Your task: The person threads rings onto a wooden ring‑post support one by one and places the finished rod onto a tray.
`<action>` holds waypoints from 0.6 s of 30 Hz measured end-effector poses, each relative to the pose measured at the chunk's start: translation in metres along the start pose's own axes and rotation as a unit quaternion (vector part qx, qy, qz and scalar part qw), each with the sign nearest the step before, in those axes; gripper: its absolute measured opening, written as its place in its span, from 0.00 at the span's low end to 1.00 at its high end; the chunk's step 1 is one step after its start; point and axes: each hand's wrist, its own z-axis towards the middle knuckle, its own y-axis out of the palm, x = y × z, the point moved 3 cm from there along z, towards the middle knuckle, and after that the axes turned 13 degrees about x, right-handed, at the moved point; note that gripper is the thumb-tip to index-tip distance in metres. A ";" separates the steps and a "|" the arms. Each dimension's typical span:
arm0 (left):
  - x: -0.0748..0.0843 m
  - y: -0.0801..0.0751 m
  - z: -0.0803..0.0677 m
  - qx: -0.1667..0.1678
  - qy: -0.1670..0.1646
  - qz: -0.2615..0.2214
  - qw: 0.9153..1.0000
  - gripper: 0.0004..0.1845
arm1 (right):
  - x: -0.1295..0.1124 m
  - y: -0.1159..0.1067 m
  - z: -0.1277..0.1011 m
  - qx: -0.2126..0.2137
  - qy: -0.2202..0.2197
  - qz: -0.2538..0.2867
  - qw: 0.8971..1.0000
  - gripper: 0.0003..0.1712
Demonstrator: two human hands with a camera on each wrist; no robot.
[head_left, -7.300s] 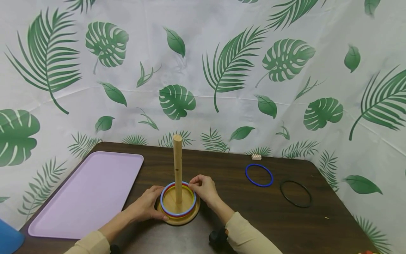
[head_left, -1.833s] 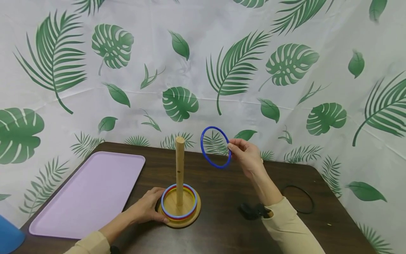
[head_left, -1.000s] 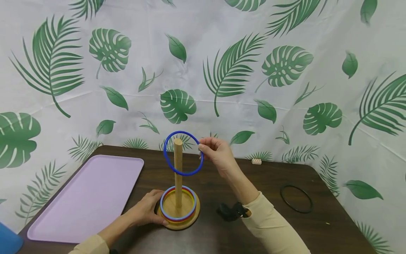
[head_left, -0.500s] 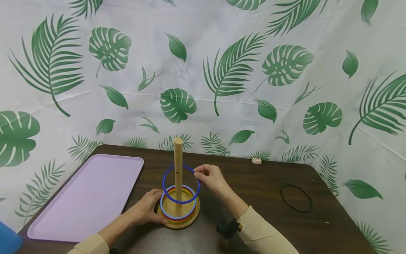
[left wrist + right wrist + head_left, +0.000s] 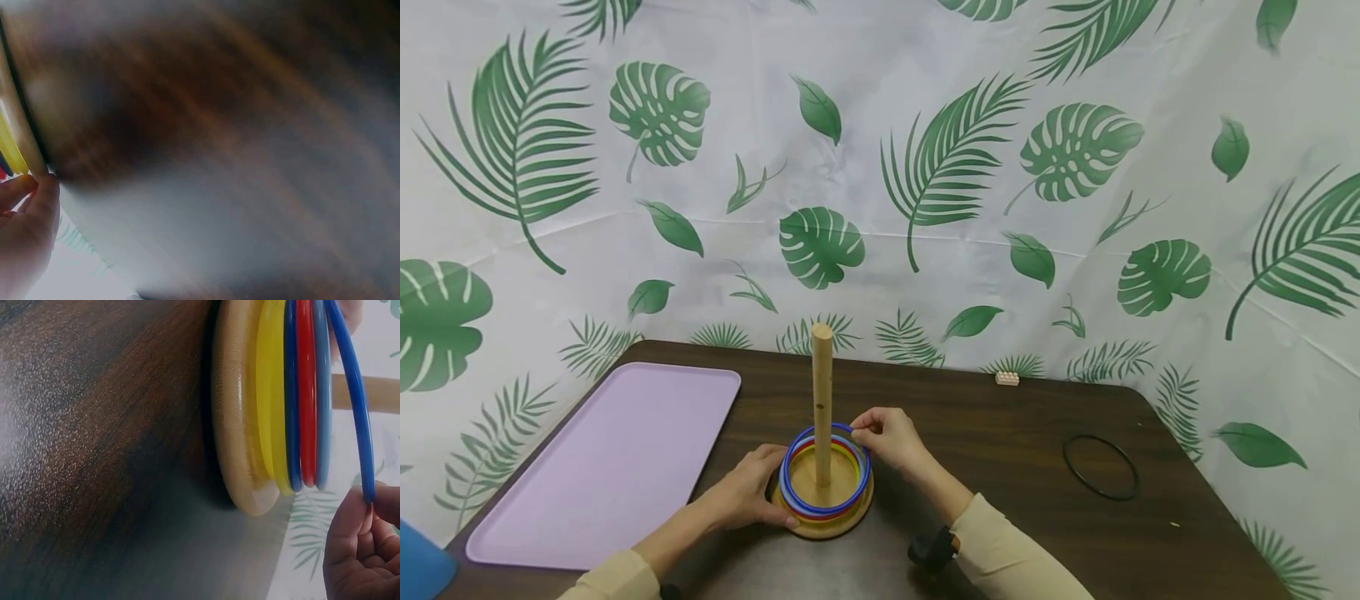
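Right hand [image 5: 891,442] pinches a thin, glossy blue ring [image 5: 359,406], tilted around the knotty wooden peg [image 5: 822,383] over stacked rings [image 5: 306,394]; left hand [image 5: 743,492] grips the round wooden base's [image 5: 236,394] left edge.

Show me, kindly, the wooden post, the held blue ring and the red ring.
Wooden post [image 5: 822,392]: head view, middle of shaft.
Held blue ring [image 5: 360,412]: right wrist view, outer edge.
Red ring [image 5: 306,394]: right wrist view, outer edge.

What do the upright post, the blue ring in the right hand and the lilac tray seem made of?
Upright post: bare-looking wood, pale, with a dark knot.
Blue ring: probably plastic, glossy, with a smooth sheen along it.
Lilac tray: perhaps plastic, fairly matte, evenly coloured; coated metal isn't excluded.
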 end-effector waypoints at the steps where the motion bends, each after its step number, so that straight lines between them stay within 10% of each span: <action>1: 0.000 0.000 0.000 0.000 -0.001 0.001 1.000 0.47 | 0.000 0.001 0.000 0.001 0.000 -0.002 1.000 0.04; 18: -0.001 0.001 0.000 0.022 0.010 0.005 1.000 0.46 | 0.002 0.006 0.001 0.034 -0.057 -0.087 0.994 0.02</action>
